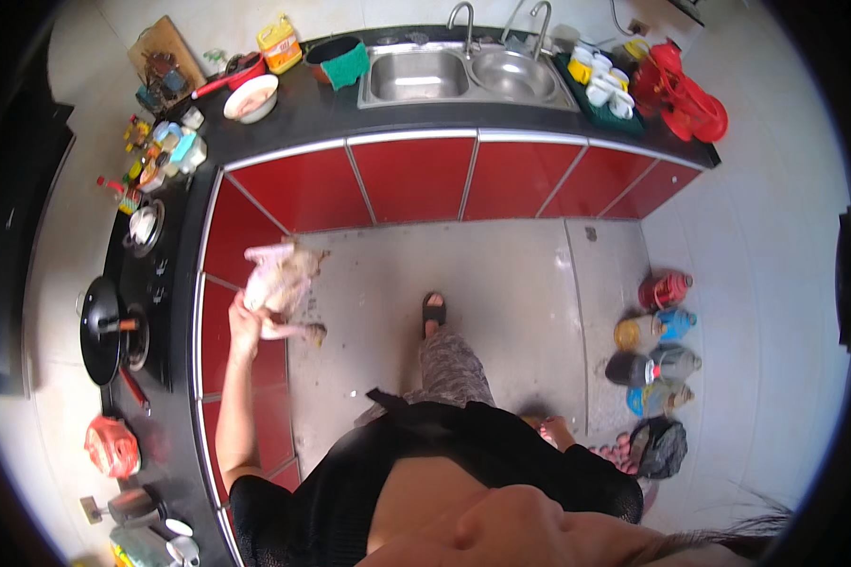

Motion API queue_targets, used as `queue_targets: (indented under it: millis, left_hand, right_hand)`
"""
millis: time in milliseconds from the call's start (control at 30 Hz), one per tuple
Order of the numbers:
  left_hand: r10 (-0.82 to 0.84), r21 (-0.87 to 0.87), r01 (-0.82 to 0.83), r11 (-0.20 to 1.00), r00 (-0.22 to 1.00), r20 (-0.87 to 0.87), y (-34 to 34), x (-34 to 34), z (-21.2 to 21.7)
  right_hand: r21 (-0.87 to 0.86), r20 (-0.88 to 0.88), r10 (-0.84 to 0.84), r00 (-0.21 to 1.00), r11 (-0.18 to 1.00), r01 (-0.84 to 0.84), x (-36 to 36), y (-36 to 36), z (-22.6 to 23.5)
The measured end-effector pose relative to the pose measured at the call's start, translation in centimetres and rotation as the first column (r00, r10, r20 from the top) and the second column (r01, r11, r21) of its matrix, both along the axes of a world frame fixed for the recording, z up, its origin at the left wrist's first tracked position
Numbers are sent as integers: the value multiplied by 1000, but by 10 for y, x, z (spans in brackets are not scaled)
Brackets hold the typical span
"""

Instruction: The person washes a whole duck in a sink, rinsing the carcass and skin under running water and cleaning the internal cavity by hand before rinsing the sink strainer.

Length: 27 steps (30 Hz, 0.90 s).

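Observation:
A plucked whole chicken [279, 283] hangs from my left hand [245, 324], pale-skinned with its legs and feet sticking out. The fingers of that hand are closed round it, over the floor beside the red cabinets on the left. My right hand [558, 433] shows only in part, low by my right side near my black sleeve. Its fingers are small and blurred, so whether they hold anything cannot be made out.
A black counter [284, 142] bends round the left and far sides, with a double sink [416, 77], a white bowl [251, 98] and a wok [102, 331]. Several bottles [638, 331] and a black plastic bag [659, 446] stand along the right wall. My sandalled foot [433, 310] is ahead.

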<state>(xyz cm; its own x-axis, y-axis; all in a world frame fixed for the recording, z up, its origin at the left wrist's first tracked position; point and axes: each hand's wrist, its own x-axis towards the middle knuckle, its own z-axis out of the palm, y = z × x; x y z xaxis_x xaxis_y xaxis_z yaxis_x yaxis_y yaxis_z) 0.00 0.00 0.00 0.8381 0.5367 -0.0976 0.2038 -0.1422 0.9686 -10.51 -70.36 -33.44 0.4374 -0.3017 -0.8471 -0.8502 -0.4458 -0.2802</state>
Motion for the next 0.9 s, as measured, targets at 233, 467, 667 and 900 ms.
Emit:
queue_targets:
  millis: [233,467,667,900]
  left_hand:
    - [12,-235,42,971,974,225,17,300,131]
    - [-130,-468,279,839,937,325,19,542,114]
    - [-234,-509,321,799,945,229,6,718,57]
    - [-312,-415,306,857,948,57,1,838,-65]
  right_hand:
    - [157,621,229,750,900,-406,397,184,76]
    - [558,732,-192,654,719,-414,676,306,251]
    - [621,716,-311,625,694,-365,814,342,296]
    - [680,658,-364,659,663,-313,958,385,296]
